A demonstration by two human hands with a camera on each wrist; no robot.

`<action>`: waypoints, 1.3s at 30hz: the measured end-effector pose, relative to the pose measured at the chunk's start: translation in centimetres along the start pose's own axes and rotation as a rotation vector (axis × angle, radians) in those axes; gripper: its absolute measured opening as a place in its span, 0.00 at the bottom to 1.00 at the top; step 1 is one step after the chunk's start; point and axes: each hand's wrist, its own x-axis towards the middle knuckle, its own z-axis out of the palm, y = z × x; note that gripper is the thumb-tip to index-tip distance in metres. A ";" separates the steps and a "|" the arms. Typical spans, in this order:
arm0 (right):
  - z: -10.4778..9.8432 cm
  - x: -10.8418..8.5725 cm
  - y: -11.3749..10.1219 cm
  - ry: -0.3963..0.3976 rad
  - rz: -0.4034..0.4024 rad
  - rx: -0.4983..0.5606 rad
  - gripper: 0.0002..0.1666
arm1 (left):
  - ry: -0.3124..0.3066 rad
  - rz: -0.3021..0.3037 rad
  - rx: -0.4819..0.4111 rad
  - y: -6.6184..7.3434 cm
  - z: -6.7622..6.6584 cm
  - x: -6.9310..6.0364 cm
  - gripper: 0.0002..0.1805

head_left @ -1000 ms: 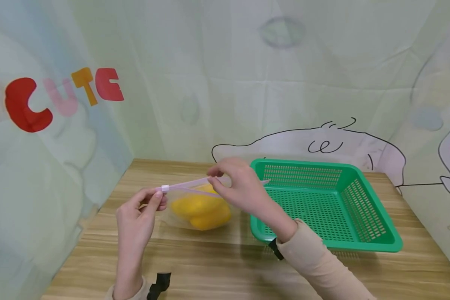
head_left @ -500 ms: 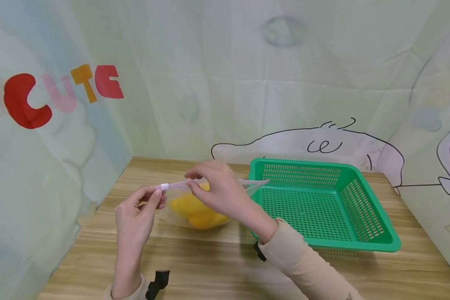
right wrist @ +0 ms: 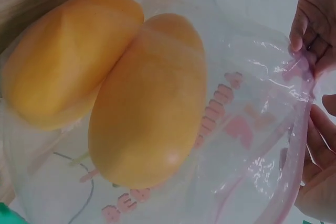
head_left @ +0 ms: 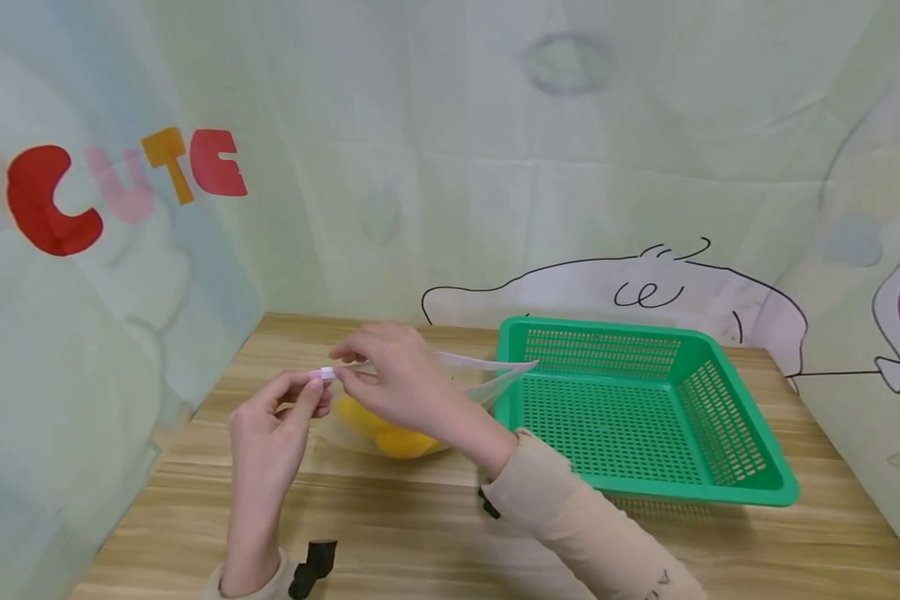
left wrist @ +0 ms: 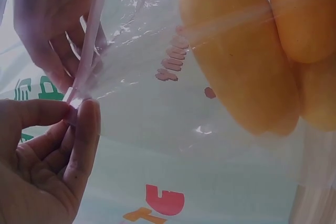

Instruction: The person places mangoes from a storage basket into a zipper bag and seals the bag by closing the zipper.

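A clear slider zip bag (head_left: 457,379) with a pink top strip holds smooth yellow oval fruits (left wrist: 239,51) that look like mangoes. My left hand (head_left: 273,425) pinches the strip's left corner, right beside the small white slider (head_left: 327,372). My right hand (head_left: 390,375) is over the bag's rim with thumb and forefinger apart, their tips close to the slider. In the right wrist view, the left hand (right wrist: 320,24) grips the bag's corner, and the fingers of the right hand (right wrist: 320,177) lie along the strip. The bag's mouth gapes toward its right end.
A green plastic basket (head_left: 750,492) stands on the wooden table (head_left: 390,533), right of the bag. The bag's right end reaches the basket's left rim. Printed cloth walls (head_left: 330,167) close off the back and sides.
My right hand has moved left along the bag's rim to the slider, uncovering the bag's right end. My left hand has stayed at the corner, still pinching it.
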 end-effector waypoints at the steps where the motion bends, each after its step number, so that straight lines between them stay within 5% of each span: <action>1: 0.1 0.1 -0.1 -0.002 -0.003 -0.008 0.09 | 0.000 0.000 0.004 0.0 0.0 0.0 0.07; 9: 0.9 0.7 -0.8 -0.061 0.016 -0.102 0.11 | -0.010 -0.030 0.006 0.1 -0.2 0.0 0.08; 39: 1.7 0.1 -1.0 -0.006 0.062 -0.113 0.06 | -0.015 0.005 0.012 -0.1 0.1 0.0 0.07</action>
